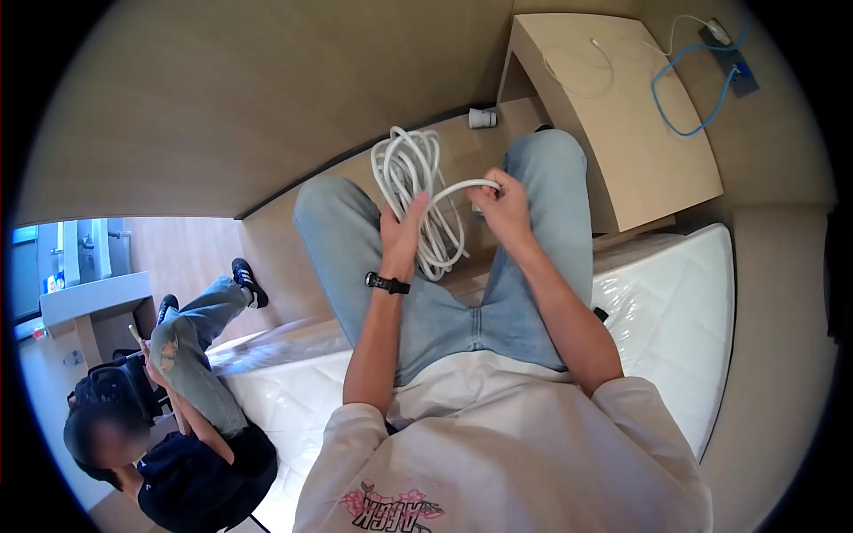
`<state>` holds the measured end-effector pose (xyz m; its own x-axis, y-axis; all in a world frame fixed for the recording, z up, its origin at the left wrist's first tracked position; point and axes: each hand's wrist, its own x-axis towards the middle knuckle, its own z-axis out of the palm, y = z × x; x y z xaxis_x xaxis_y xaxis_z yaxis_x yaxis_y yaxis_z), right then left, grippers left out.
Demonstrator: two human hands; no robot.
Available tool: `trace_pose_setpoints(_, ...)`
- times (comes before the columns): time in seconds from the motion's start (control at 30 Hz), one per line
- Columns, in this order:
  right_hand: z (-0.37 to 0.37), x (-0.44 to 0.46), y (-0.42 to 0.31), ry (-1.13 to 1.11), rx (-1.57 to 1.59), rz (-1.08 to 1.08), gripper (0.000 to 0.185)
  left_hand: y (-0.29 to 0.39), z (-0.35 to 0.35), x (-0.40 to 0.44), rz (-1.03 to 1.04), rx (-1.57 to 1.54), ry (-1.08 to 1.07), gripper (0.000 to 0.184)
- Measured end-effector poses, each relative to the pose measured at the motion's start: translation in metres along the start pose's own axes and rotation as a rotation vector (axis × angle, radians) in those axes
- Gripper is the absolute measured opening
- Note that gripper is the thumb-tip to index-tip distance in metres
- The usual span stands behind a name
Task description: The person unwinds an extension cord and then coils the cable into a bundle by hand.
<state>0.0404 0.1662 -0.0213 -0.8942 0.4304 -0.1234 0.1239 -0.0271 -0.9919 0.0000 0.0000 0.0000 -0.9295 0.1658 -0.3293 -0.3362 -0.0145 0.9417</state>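
A coiled white cable [410, 160] hangs in several loops between my knees. My left hand [403, 233] is closed around the bundle, with the thumb laid over the loops. From the coil one strand arcs to the right. My right hand [503, 206] pinches that strand close to its end, above my right thigh. The very tip of the cable is partly hidden by the fingers. Loops hang below and to the right of my left hand. A black band sits on my left wrist.
A wooden desk or cabinet [622, 115] stands at the upper right, with a thin white cable on it. A blue cable [655, 89] runs to a wall socket [730, 60]. A white cup-like object [482, 117] lies on the floor. Another person [204, 462] sits left on the plastic-covered mattress [675, 293].
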Motion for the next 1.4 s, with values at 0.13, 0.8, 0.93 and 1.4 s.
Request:
trace_pose_setpoints(0.13, 0.011, -0.001, -0.001, 0.008, -0.127, -0.045, 0.028, 0.001, -0.008, 0.006, 0.005, -0.141, 0.105, 0.036)
trace_pose_setpoints(0.8, 0.002, -0.007, -0.016, 0.108, -0.334, -0.182, 0.023, -0.007, -0.006, 0.004, 0.165, -0.388, 0.273, 0.021)
trace_pose_setpoints(0.93, 0.003, -0.003, -0.011, 0.251, -0.349, -0.34, 0.016, -0.003, -0.007, 0.002, 0.097, -0.485, 0.176, 0.019)
trace_pose_setpoints(1.4, 0.012, -0.002, 0.015, -0.23, 0.056, 0.045, 0.029, -0.007, 0.001, 0.001, -0.114, -0.213, -0.021, 0.024)
